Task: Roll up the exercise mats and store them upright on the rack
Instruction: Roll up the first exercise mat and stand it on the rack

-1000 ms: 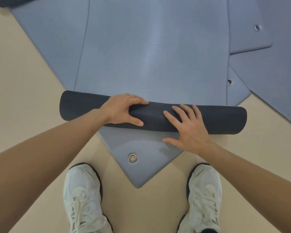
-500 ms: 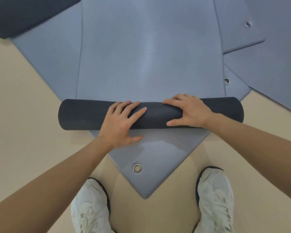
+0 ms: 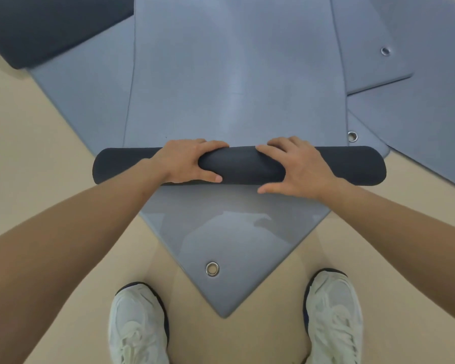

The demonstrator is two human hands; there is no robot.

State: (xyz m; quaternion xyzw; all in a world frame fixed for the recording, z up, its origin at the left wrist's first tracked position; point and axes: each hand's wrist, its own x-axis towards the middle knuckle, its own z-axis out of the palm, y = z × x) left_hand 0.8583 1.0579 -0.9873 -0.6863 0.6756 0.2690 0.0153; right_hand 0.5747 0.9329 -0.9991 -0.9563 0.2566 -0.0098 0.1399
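Atop smooth grey mats (image 3: 234,74), dark matte roll (image 3: 239,165)

Half-rolled mat lying crosswise on a spread of flat mats, feet at the near side

The roll (image 3: 239,166) lies left to right, its unrolled length (image 3: 234,88) running away behind it; the left hand (image 3: 187,161) and right hand (image 3: 300,166) grip its middle side by side, fingers over the far side, thumbs on the near side. Under the roll a lower mat (image 3: 234,227) juts toward the person corner first (an eyelet (image 3: 212,268) sits near that corner), ending between the left shoe (image 3: 137,327) and right shoe (image 3: 334,319) on the floor (image 3: 37,153). Other flat mats overlap to the right (image 3: 418,114) and left (image 3: 90,95)
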